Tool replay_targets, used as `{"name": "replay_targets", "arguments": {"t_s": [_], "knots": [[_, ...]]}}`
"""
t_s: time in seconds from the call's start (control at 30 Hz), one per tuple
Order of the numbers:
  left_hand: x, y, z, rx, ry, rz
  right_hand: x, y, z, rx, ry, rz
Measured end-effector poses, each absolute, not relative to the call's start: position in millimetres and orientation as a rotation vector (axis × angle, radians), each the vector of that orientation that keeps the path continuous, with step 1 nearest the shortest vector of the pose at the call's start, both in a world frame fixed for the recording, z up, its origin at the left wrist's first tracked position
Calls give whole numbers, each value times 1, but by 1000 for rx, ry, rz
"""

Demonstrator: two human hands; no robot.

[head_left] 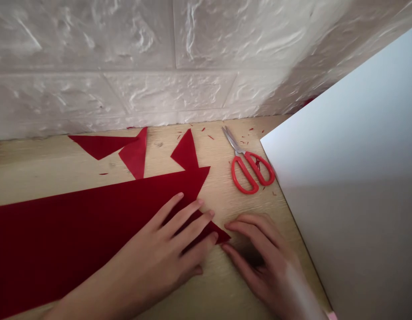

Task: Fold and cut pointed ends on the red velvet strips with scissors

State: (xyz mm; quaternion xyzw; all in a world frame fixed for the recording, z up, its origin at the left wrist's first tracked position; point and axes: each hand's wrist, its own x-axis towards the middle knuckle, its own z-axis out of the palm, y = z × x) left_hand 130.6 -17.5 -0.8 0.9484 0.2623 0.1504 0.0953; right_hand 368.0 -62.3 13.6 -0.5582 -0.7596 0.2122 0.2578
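A long piece of dark red velvety cloth [69, 235] lies across the table, its right end cut into two points with a notch between. My left hand [175, 244] rests palm down on that end, fingers spread and pressing on the cloth. At the lower point, my right hand [262, 253] is curled, with the thumb and forefinger tips around the cloth's corner, one on each side. Red-handled scissors [244, 162] lie beyond my right hand, blades slightly apart and pointing at the wall.
Red offcuts, one long triangle [99, 144], one paler piece [135, 155] and another triangle [187, 151], lie near the textured white wall [142, 89]. Small red shreds [210, 137] are scattered around the scissors. A large white panel [352, 169] stands along the right side.
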Motion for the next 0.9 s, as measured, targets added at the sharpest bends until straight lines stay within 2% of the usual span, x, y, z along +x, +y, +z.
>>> {"name": "replay_targets", "arguments": {"t_s": [0.5,0.9], "knots": [[124,-20,6,2839,695,396,372,-60,16,-1477,-2068,640],[131,-16,6,2894,753,533,374,-61,15,-1488,-2073,656]]}}
